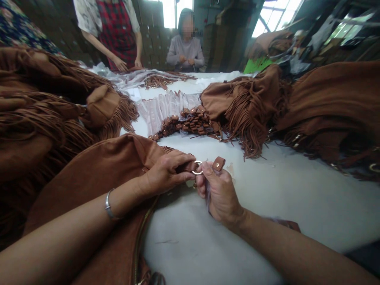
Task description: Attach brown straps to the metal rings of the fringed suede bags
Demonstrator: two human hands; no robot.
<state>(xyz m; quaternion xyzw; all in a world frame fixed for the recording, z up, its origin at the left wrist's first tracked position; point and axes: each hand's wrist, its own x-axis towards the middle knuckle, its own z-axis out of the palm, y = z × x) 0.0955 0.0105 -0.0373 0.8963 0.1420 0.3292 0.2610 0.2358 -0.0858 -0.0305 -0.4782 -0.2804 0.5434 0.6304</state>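
A brown suede-like bag (89, 178) with a zipper (145, 221) along its edge lies under my left forearm. My left hand (166, 172) pinches the bag's short tab (188, 167), which carries a metal ring (196, 168). Right beside the ring, my right hand (221, 190) is closed on a strap. The strap's brown end (219, 163) with a metal stud sticks up above the thumb, and clear plastic wrap hangs from the fist. Whether the strap passes through the ring is hidden by the fingers.
Wrapped straps (170, 107) with studded ends lie bunched across the white table (297, 194). Fringed brown bags (246, 103) are heaped on the right, more fringed bags (59, 107) on the left. Across the table are a person in a checked apron (117, 31) and a seated person (185, 51).
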